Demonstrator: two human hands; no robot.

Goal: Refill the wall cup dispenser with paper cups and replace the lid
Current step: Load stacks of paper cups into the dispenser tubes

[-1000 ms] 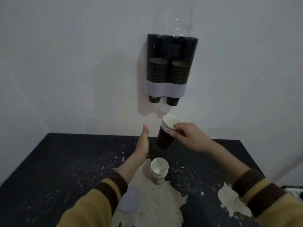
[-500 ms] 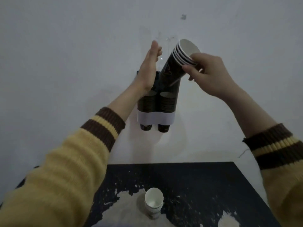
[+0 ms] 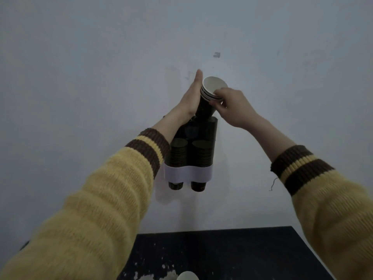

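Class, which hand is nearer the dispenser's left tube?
Left. The left hand is just above the left tube; the right hand grips the cup stack above the right side.

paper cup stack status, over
Right hand pinches paper cup stack near rim, left hand flat against its side. Stack tilted, base at open top of wall cup dispenser, not yet in. Nothing blocking.

A knitted sweater of mustard yellow is worn, its ribbing seen along the left sleeve (image 3: 90,209) and the right sleeve (image 3: 333,209). Each sleeve is closed by a cuff of two dark brown bands with one yellow stripe between: the left cuff (image 3: 149,148) behind the left grip (image 3: 191,98), the right cuff (image 3: 298,168) behind the right grip (image 3: 232,106). A loose thread (image 3: 273,183) is seen hanging from the right cuff.
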